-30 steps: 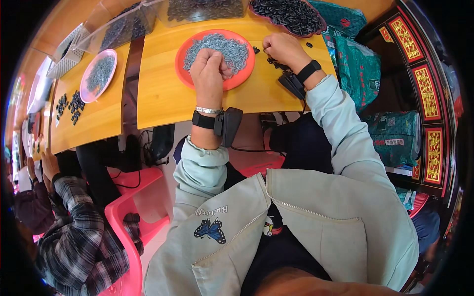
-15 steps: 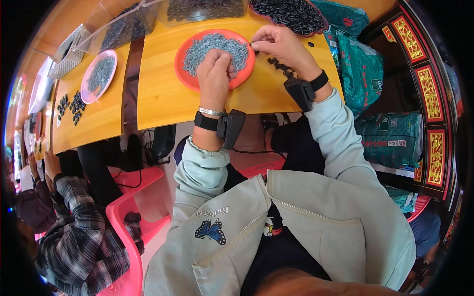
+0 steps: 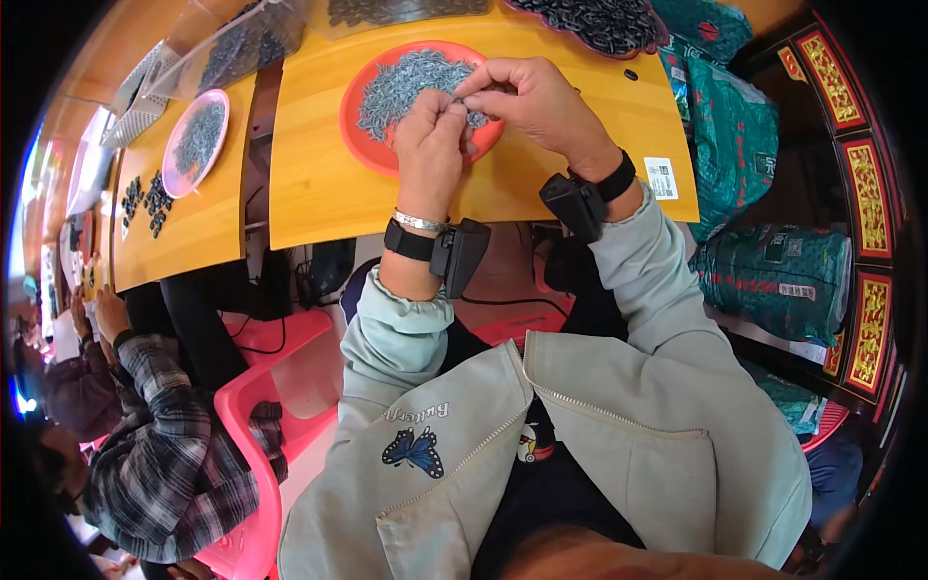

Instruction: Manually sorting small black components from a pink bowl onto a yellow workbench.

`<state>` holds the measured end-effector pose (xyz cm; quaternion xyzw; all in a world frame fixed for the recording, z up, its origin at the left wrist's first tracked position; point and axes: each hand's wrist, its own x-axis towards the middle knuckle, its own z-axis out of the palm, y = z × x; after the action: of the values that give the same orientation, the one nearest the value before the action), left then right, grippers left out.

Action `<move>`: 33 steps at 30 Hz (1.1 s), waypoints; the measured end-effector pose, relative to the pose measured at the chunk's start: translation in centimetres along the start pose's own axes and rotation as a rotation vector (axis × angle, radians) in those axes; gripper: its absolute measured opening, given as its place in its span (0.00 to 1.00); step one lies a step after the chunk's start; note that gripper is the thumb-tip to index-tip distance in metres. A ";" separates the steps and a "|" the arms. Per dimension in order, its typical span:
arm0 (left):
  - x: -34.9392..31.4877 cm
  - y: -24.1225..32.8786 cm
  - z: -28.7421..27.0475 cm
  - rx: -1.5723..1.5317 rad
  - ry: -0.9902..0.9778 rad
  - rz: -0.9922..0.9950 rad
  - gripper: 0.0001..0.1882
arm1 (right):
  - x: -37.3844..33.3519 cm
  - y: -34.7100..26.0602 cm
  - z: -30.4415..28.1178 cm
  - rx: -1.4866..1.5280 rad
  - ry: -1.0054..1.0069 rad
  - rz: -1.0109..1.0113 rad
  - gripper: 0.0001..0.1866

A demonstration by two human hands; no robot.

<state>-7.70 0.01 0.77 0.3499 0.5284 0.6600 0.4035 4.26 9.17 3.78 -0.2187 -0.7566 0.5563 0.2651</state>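
My left hand [image 3: 432,145] and my right hand [image 3: 541,104] meet over the right part of a round red plate [image 3: 360,145]. A heap of small, thin grey-blue pieces [image 3: 401,87] that look like screws lies in the plate. Between my right thumb and forefinger is a small dark piece [image 3: 458,101], held against the left fingertips. The left fingers are pressed together, and what they pinch is too small to make out. A black band with a box sits on each wrist.
A dark-red dish [image 3: 661,39] of glossy black pieces stands at the far right. Clear bins [image 3: 174,82] line the back. Leftward, a pink plate [image 3: 223,121] and black pieces [image 3: 157,201] lie on another table, near a person in a plaid sleeve [image 3: 159,387]. Green bags [image 3: 730,135] stand at right.
My right hand has come left from the table beside the plate to my left fingertips, bringing the small dark piece. The left hand stays over the plate. The view has shifted slightly.
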 end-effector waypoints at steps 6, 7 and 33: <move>-0.3 0.2 0.4 -0.021 0.015 -0.024 0.05 | -0.3 0.4 -0.5 0.063 -0.046 0.015 0.09; -0.4 0.3 0.5 -0.044 0.022 -0.040 0.05 | -0.4 0.5 -0.6 0.065 -0.042 0.014 0.09; 0.6 0.8 -1.7 -0.176 0.013 -0.012 0.06 | 0.5 0.2 0.1 0.078 -0.029 -0.042 0.07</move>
<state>-9.61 -0.28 1.24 0.3056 0.4730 0.7035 0.4334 3.82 9.54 3.64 -0.1840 -0.7425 0.5829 0.2740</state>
